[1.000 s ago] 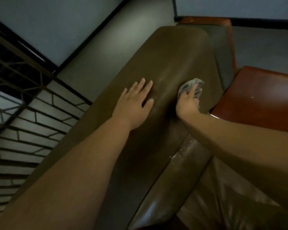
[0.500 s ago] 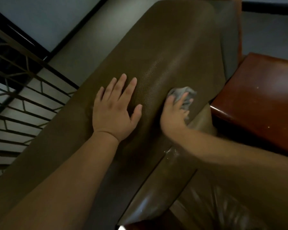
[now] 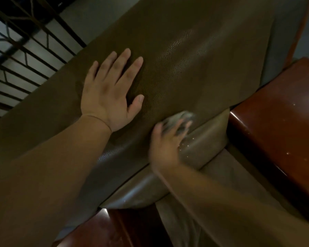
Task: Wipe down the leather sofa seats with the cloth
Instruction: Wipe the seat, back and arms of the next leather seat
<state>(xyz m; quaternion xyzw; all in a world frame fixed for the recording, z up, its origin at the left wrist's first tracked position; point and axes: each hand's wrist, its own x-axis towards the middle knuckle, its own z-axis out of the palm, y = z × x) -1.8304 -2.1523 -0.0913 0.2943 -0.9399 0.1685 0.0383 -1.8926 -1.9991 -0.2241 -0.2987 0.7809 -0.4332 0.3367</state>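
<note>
An olive-brown leather sofa back (image 3: 194, 56) runs diagonally across the view, with a glossy rolled cushion (image 3: 200, 150) below it. My left hand (image 3: 111, 93) lies flat on the leather, fingers spread, holding nothing. My right hand (image 3: 166, 141) is blurred and presses a crumpled grey cloth (image 3: 178, 120) against the seam where the back meets the cushion. Small white specks dot the cushion just right of the cloth.
A polished reddish-brown wooden armrest (image 3: 278, 122) borders the sofa on the right. More red-brown wood (image 3: 100, 230) shows at the bottom. A dark metal window grille (image 3: 21, 50) fills the upper left, beside a pale wall.
My right hand has slid the cloth down the sofa back to the seam at the cushion. My left hand stays flat on the leather. The camera has come closer.
</note>
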